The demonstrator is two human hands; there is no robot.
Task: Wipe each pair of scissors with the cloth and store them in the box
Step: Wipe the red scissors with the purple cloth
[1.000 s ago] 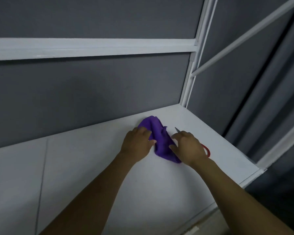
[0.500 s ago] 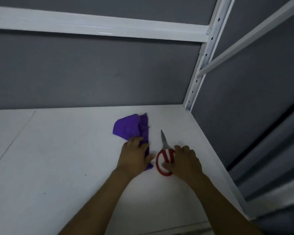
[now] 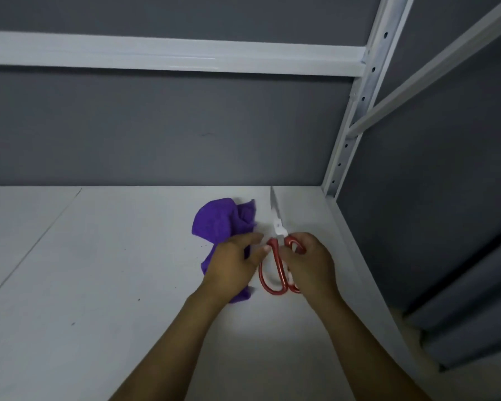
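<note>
Presently clamping red-handled steel scissors (image 3: 276, 257) in right grip (image 3: 310, 264); left grip (image 3: 232, 264) atop crumpled purple cloth (image 3: 217, 221), closure indeterminate. Recommend blades (image 3: 275, 209) shut, cloth wrapped, wipe pivot to tip.

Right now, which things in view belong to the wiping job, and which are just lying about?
Part of the job:
- red-handled scissors, gripped at the handles by the right hand
- purple cloth, under the left hand
- the box is not in view

Just there:
- white shelf board
- white shelf frame
- grey back panel
</note>
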